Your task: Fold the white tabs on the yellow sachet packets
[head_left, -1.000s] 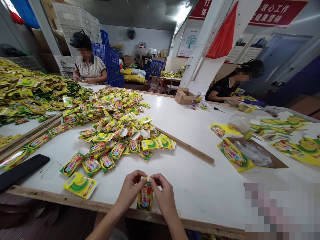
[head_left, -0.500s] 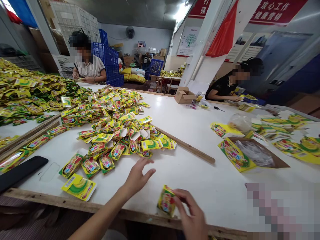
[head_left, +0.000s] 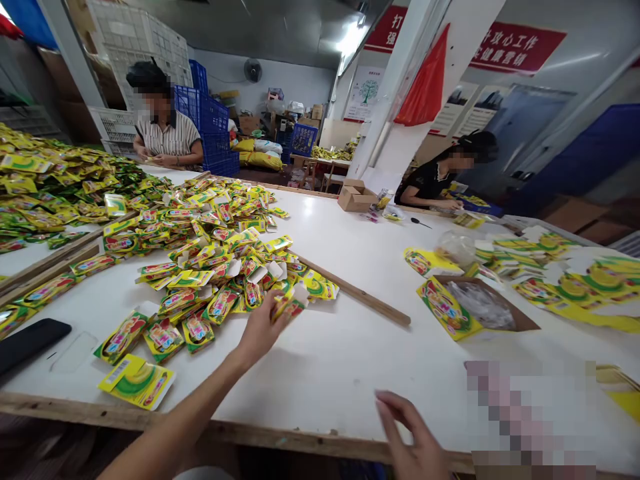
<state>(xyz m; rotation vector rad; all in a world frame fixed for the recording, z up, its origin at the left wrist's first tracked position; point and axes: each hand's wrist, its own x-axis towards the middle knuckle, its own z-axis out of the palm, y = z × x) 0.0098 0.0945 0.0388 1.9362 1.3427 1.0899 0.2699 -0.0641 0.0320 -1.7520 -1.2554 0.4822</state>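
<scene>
My left hand (head_left: pixel 260 337) has its thumb and fingers closed around a small yellow and green carton (head_left: pixel 290 305) with a white flap, at the near edge of the pile of cartons (head_left: pixel 215 250). Low over the table's front edge is my right hand (head_left: pixel 414 433), empty, with thumb and forefinger apart. Several cartons with colourful lettering lie left of my left hand, and a flat yellow carton (head_left: pixel 137 381) with a green fruit picture rests closest to the front edge.
A wooden strip (head_left: pixel 360 292) lies across the white table. On the right are an opened display box (head_left: pixel 453 310) with clear plastic inside and flat yellow cards (head_left: pixel 590 287). A black phone (head_left: pixel 33 343) lies left. Two people sit across the table.
My left hand has picked up a carton from the pile. The carton that was in my right hand is gone from it, and its fingers are now empty. The view has shifted right.
</scene>
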